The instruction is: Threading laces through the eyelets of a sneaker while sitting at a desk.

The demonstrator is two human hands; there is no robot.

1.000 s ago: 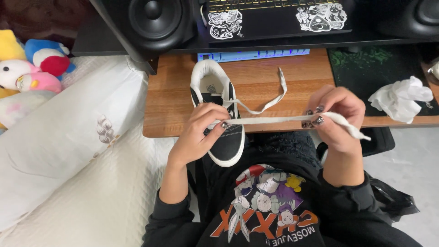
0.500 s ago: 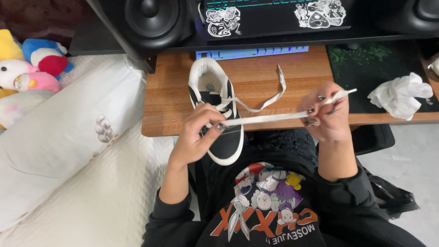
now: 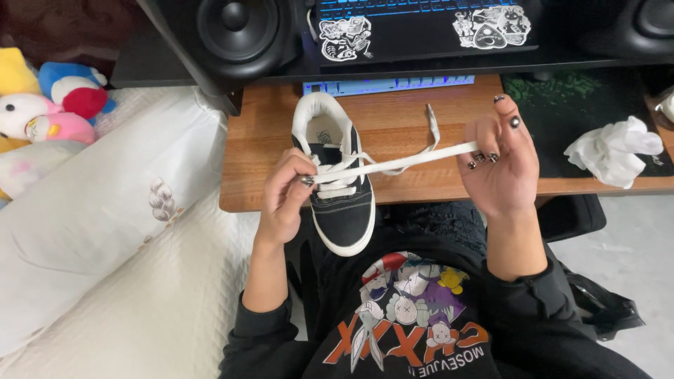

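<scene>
Black canvas shoe (image 3: 342, 203) with white sole, toe toward the body, white lace (image 3: 400, 163) stretched taut rightward.

Right hand (image 3: 500, 158) higher, lace (image 3: 393, 165) newly rising rightward.

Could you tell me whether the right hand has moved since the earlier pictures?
Yes. The right hand has lifted from the wooden desk's front edge toward the keyboard, drawing the white lace taut.

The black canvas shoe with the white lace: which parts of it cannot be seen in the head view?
- Black canvas shoe: its left side, hidden by the left hand.
- Flat white lace: its end, hidden inside the right hand.
- Eyelets: too small, covered by lace crossings.
- Sole underside: faces away from the camera.
</scene>
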